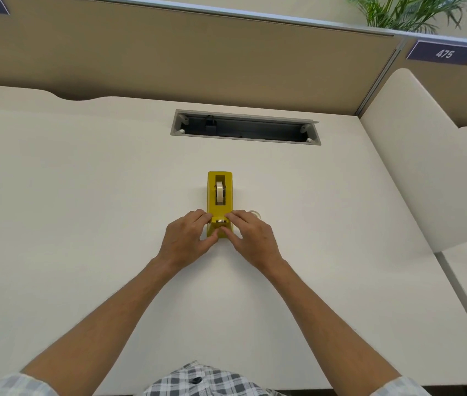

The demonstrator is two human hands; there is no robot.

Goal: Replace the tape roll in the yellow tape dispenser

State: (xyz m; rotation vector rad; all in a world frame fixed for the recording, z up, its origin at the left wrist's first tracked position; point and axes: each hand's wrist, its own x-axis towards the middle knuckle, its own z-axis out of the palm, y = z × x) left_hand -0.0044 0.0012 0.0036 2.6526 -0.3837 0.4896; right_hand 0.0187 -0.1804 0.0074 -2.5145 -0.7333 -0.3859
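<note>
1. Tape dispenser (220, 195): a yellow block standing lengthwise at the middle of the white desk (83, 195), its cutter end toward the person.
2. Tape roll (220, 192): a pale roll seated upright in the slot of the dispenser.
3. Second roll (255, 214): a pale ring lying on the desk just right of the dispenser's near end, mostly hidden behind the right hand.
4. Left hand (188, 238): fingers curled against the left side of the dispenser's near end, thumb at its front lower edge; the hand grips the block.
5. Right hand (250, 238): fingers curled over the top right of the near end beside the cutter, thumb at the front; whether the fingertips pinch the tape end cannot be told.
6. Cable slot (245, 128): a long grey opening in the desk beyond the dispenser, before the tan partition (169, 58).
</note>
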